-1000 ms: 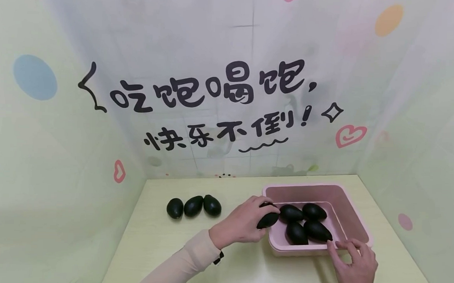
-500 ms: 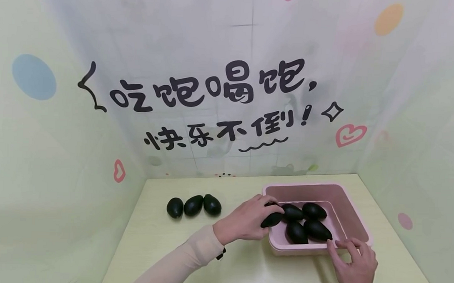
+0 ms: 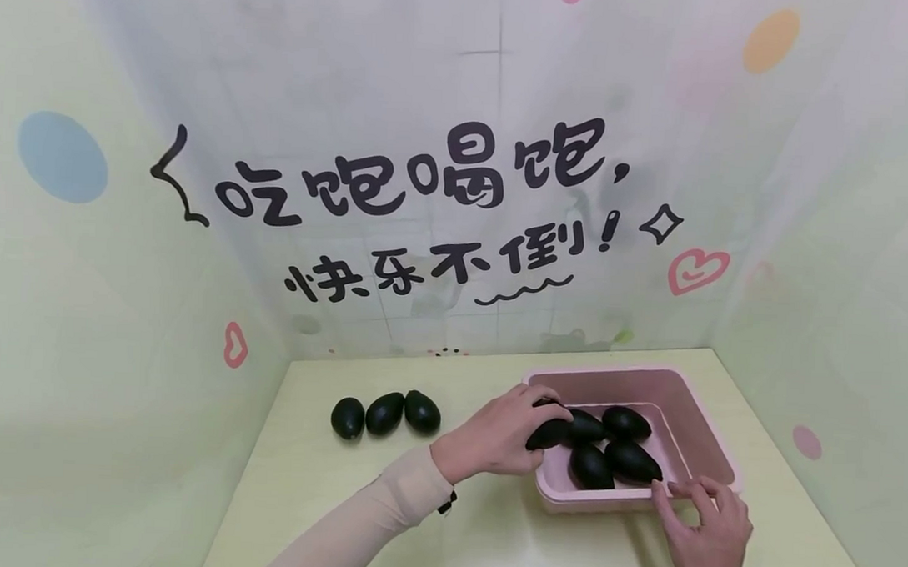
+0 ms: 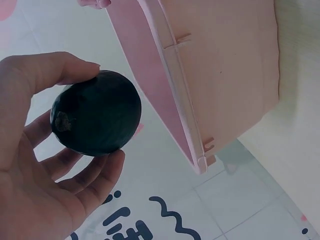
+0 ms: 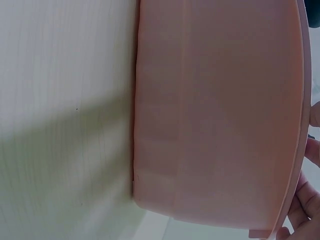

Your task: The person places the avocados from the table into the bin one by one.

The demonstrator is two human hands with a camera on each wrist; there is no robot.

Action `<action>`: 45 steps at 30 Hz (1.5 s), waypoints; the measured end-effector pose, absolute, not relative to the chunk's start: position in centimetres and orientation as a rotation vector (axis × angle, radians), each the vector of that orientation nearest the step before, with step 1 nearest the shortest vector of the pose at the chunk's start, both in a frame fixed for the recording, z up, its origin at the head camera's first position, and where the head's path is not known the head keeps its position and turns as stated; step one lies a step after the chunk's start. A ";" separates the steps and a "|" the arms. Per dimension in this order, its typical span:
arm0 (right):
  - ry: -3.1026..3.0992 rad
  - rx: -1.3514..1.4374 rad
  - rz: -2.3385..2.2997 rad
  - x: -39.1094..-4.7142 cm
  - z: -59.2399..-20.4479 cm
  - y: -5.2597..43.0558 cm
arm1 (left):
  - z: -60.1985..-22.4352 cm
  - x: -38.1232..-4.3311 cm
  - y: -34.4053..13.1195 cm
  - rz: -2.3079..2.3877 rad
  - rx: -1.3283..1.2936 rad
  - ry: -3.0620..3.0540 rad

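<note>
My left hand (image 3: 505,431) grips a dark avocado (image 3: 546,428) over the left rim of a pink plastic bin (image 3: 708,409). In the left wrist view, thumb and fingers wrap the sides of this avocado (image 4: 97,112), its stem scar showing, beside the bin's rim (image 4: 172,75). Several more dark avocados (image 3: 631,461) lie inside the bin; the held one partly covers one of them. At the front right corner my right hand (image 3: 712,526) pinches the bin's rim with thumb and bent fingers. The right wrist view shows the bin's outer wall (image 5: 225,115) with fingertips (image 5: 312,150) at its rim.
Three avocados (image 3: 385,414) sit in a row on the left of the pale wooden table (image 3: 304,495). Printed sheets (image 3: 401,81) with large black writing surround the table at the back and both sides. The bin stands near the table's right side.
My left hand has moved a little to the right with its avocado, further over the bin's left rim. The right hand keeps its place on the rim.
</note>
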State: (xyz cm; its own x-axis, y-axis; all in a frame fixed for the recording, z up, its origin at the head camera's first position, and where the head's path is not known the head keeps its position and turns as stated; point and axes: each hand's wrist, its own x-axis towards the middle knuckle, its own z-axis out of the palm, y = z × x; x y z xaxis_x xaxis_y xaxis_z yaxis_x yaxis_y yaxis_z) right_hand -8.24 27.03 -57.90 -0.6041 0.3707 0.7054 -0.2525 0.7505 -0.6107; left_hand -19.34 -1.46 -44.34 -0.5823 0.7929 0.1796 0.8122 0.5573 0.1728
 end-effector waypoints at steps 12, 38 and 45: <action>-2.041 -0.080 0.872 -8.4 -58.1 27.1 | -44.4 -19.8 -0.9 -0.486 -1.388 -2.601; -1.977 -0.075 0.875 -8.7 -58.9 27.1 | -45.9 -19.5 -1.6 -0.608 -1.231 -2.654; -1.962 -0.073 0.867 -8.7 -58.7 27.0 | -47.1 -19.1 -1.7 -0.729 -1.145 -2.631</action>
